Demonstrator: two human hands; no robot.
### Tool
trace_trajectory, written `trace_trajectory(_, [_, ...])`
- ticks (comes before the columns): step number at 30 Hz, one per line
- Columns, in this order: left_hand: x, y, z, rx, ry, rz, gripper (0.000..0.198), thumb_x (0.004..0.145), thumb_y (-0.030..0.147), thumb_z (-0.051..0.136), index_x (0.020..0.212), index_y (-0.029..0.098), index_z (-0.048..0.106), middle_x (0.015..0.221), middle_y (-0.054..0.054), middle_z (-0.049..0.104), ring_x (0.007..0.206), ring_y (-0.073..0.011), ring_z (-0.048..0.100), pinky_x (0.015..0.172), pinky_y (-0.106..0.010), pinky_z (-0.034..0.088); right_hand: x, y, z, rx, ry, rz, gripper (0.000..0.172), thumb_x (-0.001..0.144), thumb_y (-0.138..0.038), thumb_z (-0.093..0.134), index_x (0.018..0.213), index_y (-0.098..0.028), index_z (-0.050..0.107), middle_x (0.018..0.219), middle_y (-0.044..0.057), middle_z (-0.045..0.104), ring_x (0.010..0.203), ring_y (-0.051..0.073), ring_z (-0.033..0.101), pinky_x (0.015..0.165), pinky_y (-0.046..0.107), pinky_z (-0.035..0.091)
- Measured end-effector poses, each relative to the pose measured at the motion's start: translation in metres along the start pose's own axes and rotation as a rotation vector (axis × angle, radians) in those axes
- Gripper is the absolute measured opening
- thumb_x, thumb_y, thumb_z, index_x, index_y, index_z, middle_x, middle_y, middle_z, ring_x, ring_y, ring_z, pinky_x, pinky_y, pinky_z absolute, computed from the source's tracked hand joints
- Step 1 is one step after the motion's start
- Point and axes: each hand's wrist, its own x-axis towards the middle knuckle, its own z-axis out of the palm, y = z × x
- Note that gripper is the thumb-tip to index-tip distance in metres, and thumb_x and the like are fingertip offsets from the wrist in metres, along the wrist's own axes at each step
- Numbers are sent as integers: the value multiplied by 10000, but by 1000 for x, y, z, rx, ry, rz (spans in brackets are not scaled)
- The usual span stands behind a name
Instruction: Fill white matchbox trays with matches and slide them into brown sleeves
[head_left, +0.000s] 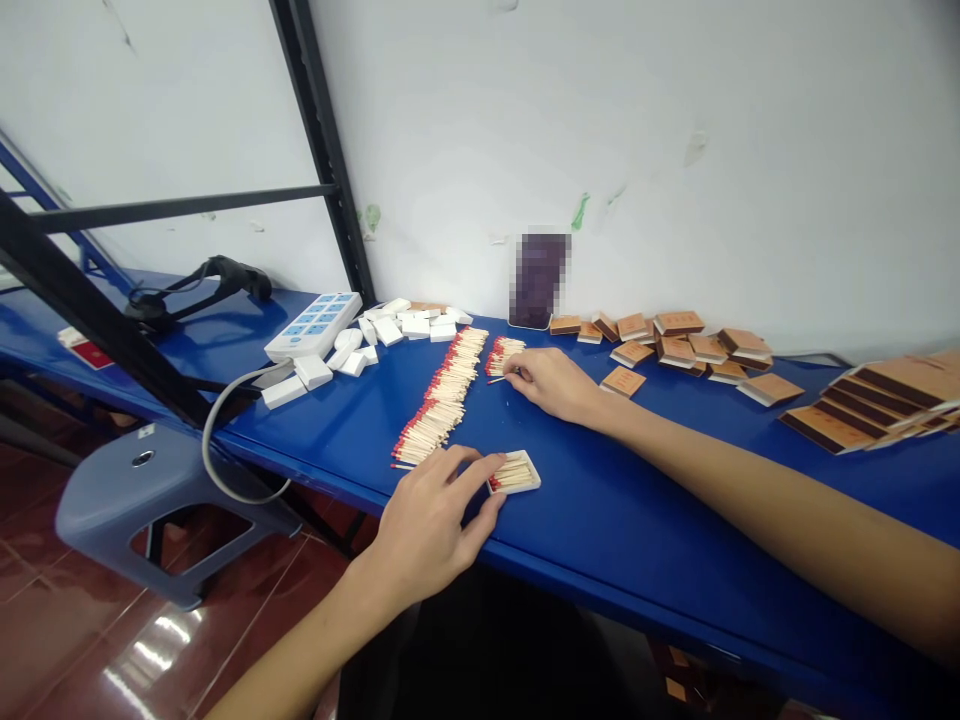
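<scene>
My left hand (439, 510) grips the left end of a small white matchbox tray (535, 470) near the table's front edge, thumb below and fingers above. Red-tipped matches (513, 474) lie inside that tray. Farther back, my right hand (551, 383) pinches a match (496, 380) between thumb and fingertips, beside a small pile of matches (501, 352). A long row of matches (444, 388) runs from the back toward the front, to the left of both the small pile and the tray.
White trays (388, 331) and a white power strip (315, 325) with a cable stand at the back left. Orange-brown matchboxes (679, 350) are scattered right, with stacked ones (885, 400) farther right. A blurred-out phone (538, 280) leans on the wall. A black rack post (330, 150) rises left.
</scene>
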Motion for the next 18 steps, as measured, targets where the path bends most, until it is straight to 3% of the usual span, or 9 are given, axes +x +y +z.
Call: trace_trajectory(18, [1, 1, 0, -16, 9, 0, 263, 965, 270, 530, 1201, 204, 627, 1067, -83, 670, 947, -224, 648, 834, -375, 567, -2, 1, 3, 8, 21, 34, 251, 908, -219, 491, 1009, -160, 713, 824, 55, 673, 679, 156, 537, 642, 272, 339])
